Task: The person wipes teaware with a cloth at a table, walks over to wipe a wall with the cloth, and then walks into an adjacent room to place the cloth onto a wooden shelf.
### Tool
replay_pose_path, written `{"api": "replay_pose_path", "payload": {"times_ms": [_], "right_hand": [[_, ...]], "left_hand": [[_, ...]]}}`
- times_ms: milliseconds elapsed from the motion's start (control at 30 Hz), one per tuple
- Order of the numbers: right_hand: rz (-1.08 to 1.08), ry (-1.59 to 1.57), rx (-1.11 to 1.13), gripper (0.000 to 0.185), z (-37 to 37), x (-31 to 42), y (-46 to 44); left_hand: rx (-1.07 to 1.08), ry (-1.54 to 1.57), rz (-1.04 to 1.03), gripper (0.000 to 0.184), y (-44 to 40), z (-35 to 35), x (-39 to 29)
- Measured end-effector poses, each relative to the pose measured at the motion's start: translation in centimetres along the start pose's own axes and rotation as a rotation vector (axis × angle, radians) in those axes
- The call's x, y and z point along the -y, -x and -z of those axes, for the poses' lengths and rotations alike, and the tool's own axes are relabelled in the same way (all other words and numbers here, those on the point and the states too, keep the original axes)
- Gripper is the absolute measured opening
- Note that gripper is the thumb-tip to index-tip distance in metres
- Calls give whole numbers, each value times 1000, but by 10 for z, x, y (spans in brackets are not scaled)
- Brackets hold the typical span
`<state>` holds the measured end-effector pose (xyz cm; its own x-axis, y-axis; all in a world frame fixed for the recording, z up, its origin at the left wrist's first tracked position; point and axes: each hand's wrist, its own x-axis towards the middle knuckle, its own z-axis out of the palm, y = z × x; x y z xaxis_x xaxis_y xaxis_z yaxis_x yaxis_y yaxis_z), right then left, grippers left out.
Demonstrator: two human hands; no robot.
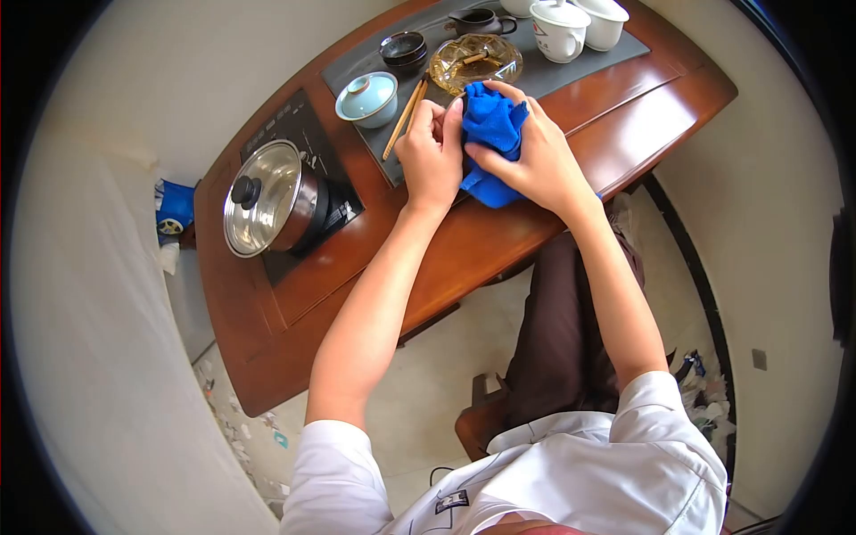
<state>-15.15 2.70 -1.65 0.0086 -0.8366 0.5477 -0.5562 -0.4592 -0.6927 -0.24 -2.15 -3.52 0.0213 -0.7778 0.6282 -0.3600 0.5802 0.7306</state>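
Blue cloth [493, 123] found bunched over the bench [446, 278], between its near edge and the middle of the dark tray [608, 61]. Right hand [540, 153]: grip clamped on the cloth, thumb laid across it. Left hand [429, 162]: fingers curled, thumb at the cloth's side; whether this grip holds anything cannot be told. For sound handling, the loose fold hanging toward the near edge should be gathered into the palm, pressure kept even, and the fingers held clear of the wooden sticks [407, 118] and glass ashtray [471, 68] toward the far edge. Lidded pot [278, 201], toward the left end, stands well apart; little hazard judged there
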Motion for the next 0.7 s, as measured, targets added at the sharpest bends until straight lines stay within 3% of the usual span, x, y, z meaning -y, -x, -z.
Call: {"api": "replay_pose_path", "payload": {"times_ms": [200, 333, 500, 600, 700], "right_hand": [[-21, -24, -30, 81, 0, 2, 10], [66, -73, 27, 87, 4, 1, 16], [144, -161, 87, 104, 10, -3, 18], [116, -297, 108, 91, 18, -4, 15], [81, -398, 30, 83, 15, -10, 13]], "left_hand": [[91, -16, -155, 28, 1, 3, -10], [253, -1, -114, 25, 4, 2, -17], [242, 46, -171, 39, 7, -1, -28], [260, 130, -187, 49, 8, 0, -30], [311, 128, 38, 51, 12, 5, -39]]}}
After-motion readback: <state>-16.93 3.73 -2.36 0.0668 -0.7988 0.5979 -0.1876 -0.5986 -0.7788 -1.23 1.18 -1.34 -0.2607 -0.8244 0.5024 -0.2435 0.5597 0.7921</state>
